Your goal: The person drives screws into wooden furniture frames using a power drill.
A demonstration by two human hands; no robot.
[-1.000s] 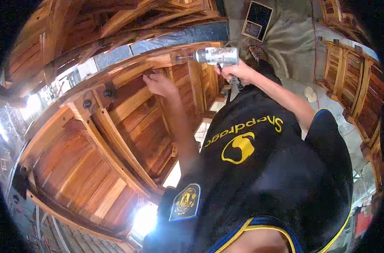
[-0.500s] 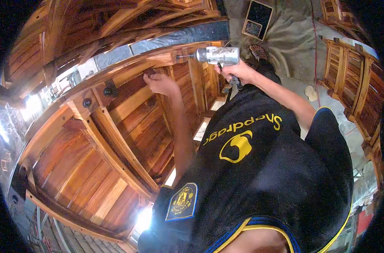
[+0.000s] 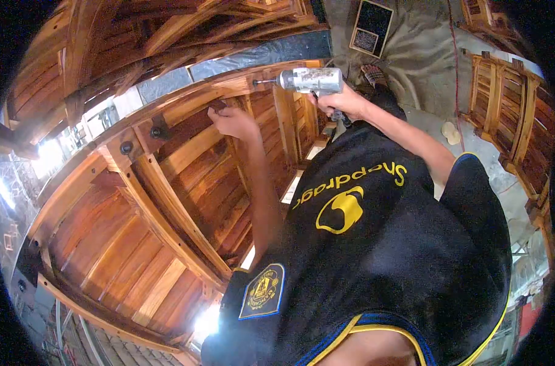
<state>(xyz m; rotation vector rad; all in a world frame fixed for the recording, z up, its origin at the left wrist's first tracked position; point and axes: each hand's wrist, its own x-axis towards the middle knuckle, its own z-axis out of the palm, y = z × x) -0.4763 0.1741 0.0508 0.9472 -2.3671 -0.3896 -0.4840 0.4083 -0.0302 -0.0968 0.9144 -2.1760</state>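
Note:
In my right hand (image 3: 338, 102) is a silver cordless drill (image 3: 311, 80), held by its grip. Its dark bit points left, with the tip (image 3: 255, 82) at the curved wooden rail (image 3: 192, 104); whether it touches a fastener is too small to tell. My left hand (image 3: 234, 122) is just below and left of the bit, fingers bent together by the rail's inner side. What those fingertips hold, if anything, is hidden. Two black round fittings, one (image 3: 126, 148) on a wooden post and one (image 3: 158, 132) on a dark plate, sit farther left along the rail.
Slatted wooden panels (image 3: 115, 244) spread across the left, below the rail. Another wooden structure (image 3: 118, 49) stands beyond it. A divided tray (image 3: 385, 24) with small dark pieces lies on the floor cloth (image 3: 421, 67). More wooden frames (image 3: 497, 110) are at the right. A red cord (image 3: 455, 73) crosses the floor.
The drill and my right hand have shifted slightly left. My left hand has stayed in nearly the same place.

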